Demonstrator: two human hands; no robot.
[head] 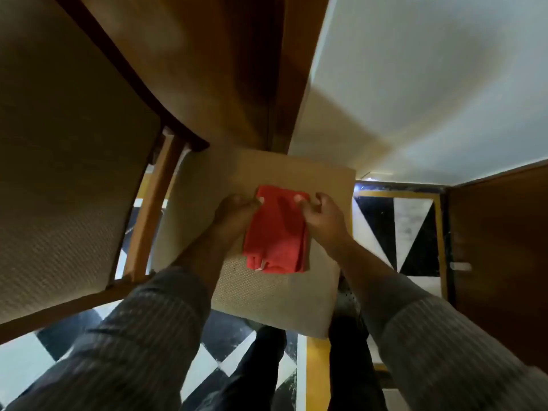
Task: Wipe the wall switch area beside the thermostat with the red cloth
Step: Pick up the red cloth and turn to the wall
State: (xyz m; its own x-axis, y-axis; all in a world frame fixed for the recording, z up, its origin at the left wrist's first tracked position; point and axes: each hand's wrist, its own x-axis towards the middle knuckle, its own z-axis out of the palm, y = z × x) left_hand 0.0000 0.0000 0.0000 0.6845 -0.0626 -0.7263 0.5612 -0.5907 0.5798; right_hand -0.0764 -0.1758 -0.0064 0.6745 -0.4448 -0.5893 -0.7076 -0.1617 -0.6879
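Note:
A folded red cloth (277, 232) lies on the beige woven seat of a chair (267, 298) below me. My left hand (234, 213) pinches the cloth's upper left corner. Its upper right corner is pinched by my right hand (321, 216). Both forearms in striped grey sleeves reach down from the bottom of the frame. No wall switch or thermostat is in sight.
A wooden chair back with beige padding (59, 173) fills the left side. A white wall (430, 84) rises at upper right beside a brown wooden frame (267, 69). A brown door (501, 262) stands at right. The floor has black, white and yellow tiles (394, 232).

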